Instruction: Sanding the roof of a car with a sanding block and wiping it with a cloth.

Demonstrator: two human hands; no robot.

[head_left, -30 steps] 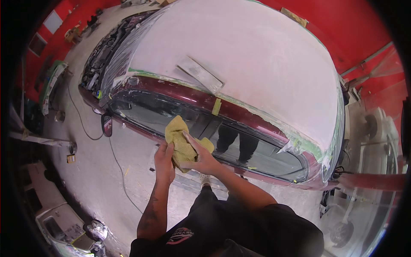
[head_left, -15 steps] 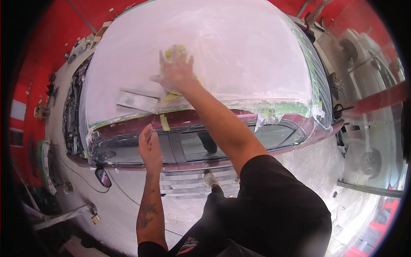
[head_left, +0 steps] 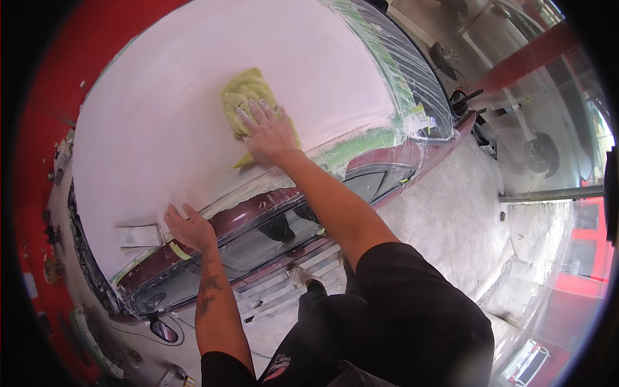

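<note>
A yellow-green cloth (head_left: 244, 89) lies on the pale, dusty roof (head_left: 155, 122) of a dark red car. My right hand (head_left: 267, 133) rests flat on the cloth's near part with its fingers stretched out, and covers some of it. One corner of the cloth sticks out toward the roof's near edge. My left hand (head_left: 191, 229), empty with fingers apart, is at that edge; whether it touches the roof I cannot tell. Beside it, on the roof, lies a flat, light grey rectangular piece (head_left: 140, 236) with a darker border.
Green masking tape (head_left: 361, 147) and plastic film run along the roof's near and right edges. A yellow tape strip (head_left: 180, 250) sticks near my left hand. Below the car's side windows is a slatted step (head_left: 271, 282), with my foot on it. A side mirror (head_left: 164, 331) juts out at lower left.
The view has shifted and turned. My right hand has drawn the cloth nearer the roof's near edge, showing more of the cloth. My left hand has moved up to that edge, near the rectangular piece.
</note>
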